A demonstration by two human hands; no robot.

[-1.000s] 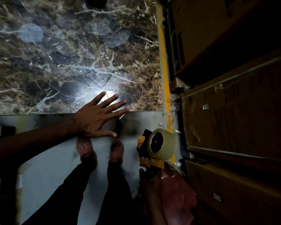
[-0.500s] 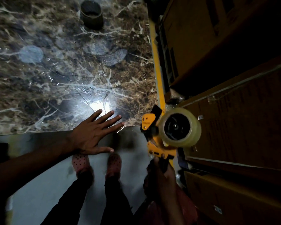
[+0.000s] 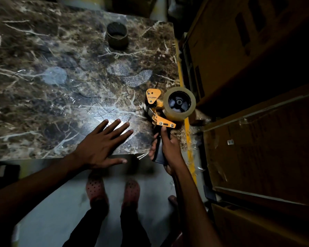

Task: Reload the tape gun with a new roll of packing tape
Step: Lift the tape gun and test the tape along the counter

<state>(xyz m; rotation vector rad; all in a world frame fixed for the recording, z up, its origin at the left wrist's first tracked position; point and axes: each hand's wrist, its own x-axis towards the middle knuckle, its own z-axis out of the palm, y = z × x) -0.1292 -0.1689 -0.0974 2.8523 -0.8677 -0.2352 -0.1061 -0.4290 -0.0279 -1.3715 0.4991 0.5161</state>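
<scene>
My right hand [image 3: 165, 147] grips the black handle of an orange tape gun [image 3: 156, 108], held over the right front corner of the marble table [image 3: 43, 86]. A full roll of clear packing tape [image 3: 179, 103] sits on the gun's black hub. My left hand [image 3: 101, 147] lies flat on the table's front edge, fingers spread, holding nothing. A bare cardboard tape core [image 3: 117, 35] stands upright far back on the table.
Stacked cardboard boxes [image 3: 257, 131] fill the right side, close to the tape gun. A yellow strip [image 3: 187, 125] runs along the table's right edge. My feet in pink perforated clogs [image 3: 95, 191] stand on the grey floor below the table edge.
My right hand has raised the tape gun up and forward, from beside my legs to over the table corner. The view has tilted up, so the cardboard core shows. My left hand stays flat.
</scene>
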